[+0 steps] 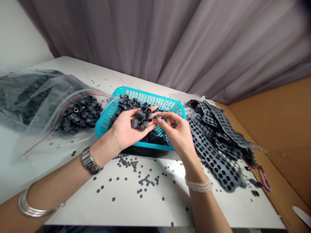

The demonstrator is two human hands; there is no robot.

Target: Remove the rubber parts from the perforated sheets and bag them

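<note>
Palm up over the turquoise basket [145, 144], my left hand [125, 129] cradles a small heap of dark grey cylindrical caps [139, 122]. Some of these show a hollow end. My right hand [178, 131] is at the left fingertips, thumb and index finger closed in a pinch on one small dark grey cap [157, 116]. Another dark piece [174, 125] shows by its curled fingers. More of the same caps [128, 103] lie inside the basket below, partly hidden by both hands.
Left of the basket, a clear zip bag [58, 110] with a red seal line lies open, full of caps. Punched dark grey sheets [216, 155] are piled at the right. Small dark discs [148, 180] litter the white table [80, 207]. A pink-handled tool [264, 178] lies by the cardboard [279, 129].
</note>
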